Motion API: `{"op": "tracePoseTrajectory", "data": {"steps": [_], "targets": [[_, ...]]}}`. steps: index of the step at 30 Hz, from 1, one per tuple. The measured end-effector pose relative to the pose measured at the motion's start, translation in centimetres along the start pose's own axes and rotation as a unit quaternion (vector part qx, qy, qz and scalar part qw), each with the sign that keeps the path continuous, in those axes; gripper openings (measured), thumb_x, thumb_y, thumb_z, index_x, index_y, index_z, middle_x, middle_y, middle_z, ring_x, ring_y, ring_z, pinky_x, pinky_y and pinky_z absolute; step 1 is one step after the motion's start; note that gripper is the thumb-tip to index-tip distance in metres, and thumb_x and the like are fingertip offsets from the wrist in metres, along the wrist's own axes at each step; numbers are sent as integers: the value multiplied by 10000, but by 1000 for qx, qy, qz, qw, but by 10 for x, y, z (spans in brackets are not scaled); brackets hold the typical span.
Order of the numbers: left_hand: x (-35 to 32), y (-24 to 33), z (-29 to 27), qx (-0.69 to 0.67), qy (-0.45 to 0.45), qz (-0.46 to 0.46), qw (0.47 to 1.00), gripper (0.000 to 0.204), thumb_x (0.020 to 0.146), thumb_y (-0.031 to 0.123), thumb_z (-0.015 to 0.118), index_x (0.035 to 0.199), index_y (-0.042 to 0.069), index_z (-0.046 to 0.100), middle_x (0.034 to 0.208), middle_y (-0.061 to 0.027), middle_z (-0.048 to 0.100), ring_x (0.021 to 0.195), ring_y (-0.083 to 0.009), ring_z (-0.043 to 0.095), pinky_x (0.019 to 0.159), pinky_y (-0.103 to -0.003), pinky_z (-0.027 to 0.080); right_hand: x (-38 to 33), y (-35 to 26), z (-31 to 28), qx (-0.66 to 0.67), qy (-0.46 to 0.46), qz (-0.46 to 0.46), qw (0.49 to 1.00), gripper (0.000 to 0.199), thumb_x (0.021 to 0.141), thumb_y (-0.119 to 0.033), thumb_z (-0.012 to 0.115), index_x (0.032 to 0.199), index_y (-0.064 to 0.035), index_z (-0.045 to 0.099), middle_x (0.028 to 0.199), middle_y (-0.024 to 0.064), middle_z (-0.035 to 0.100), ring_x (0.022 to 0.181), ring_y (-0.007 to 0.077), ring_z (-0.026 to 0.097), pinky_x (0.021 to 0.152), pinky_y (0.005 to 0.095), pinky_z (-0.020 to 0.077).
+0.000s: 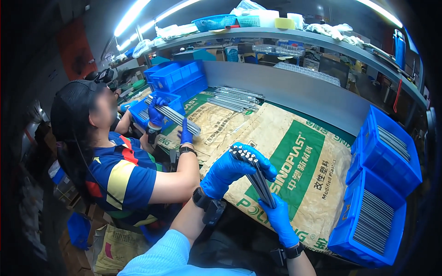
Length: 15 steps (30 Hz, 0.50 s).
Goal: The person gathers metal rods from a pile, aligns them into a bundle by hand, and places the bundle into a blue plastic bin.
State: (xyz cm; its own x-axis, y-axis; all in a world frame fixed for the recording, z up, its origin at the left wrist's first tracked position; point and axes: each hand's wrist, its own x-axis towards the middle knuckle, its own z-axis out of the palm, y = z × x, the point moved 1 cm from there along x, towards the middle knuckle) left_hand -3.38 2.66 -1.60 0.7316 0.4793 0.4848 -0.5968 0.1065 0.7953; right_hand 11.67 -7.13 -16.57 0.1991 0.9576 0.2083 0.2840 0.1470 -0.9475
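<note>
A bundle of thin metal rods [261, 185] slants between my two blue-gloved hands, its several round ends facing up and toward me. My left hand [230, 169] wraps round the upper end of the bundle, fingers curled over the far side. Lower down, my right hand [279, 220] grips the other end of the same rods. The bundle is held above a bench covered with printed paper sacks [331, 168]. Part of the rods is hidden behind my left fingers.
At right stand two blue bins [357, 193] with rods in them. A co-worker [124, 170] on my left holds another rod bundle [177, 117]. More loose rods [235, 99] lie at the bench's back, near stacked blue bins [177, 76]. A shelf [276, 33] runs overhead.
</note>
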Motion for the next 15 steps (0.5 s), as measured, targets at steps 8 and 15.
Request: {"op": "tracePoseTrajectory", "data": {"steps": [8, 15], "targets": [[-1, 8, 3, -3, 1, -10, 1000, 324, 697, 125, 723, 945, -56, 619, 892, -238, 635, 849, -363, 630, 758, -467, 517, 0, 2, 8, 15, 3, -14, 1000, 238, 774, -146, 686, 963, -22, 611, 782, 119, 624, 680, 173, 592, 624, 305, 458], [15, -6, -4, 156, -16, -37, 987, 375, 718, 90, 681, 1048, -62, 591, 908, -177, 649, 862, -265, 638, 814, -361, 503, 0, 8, -9, -19, 22, 3, 1000, 241, 794, -192, 661, 973, -38, 614, 803, 130, 629, 701, 199, 601, 640, 337, 464]]}}
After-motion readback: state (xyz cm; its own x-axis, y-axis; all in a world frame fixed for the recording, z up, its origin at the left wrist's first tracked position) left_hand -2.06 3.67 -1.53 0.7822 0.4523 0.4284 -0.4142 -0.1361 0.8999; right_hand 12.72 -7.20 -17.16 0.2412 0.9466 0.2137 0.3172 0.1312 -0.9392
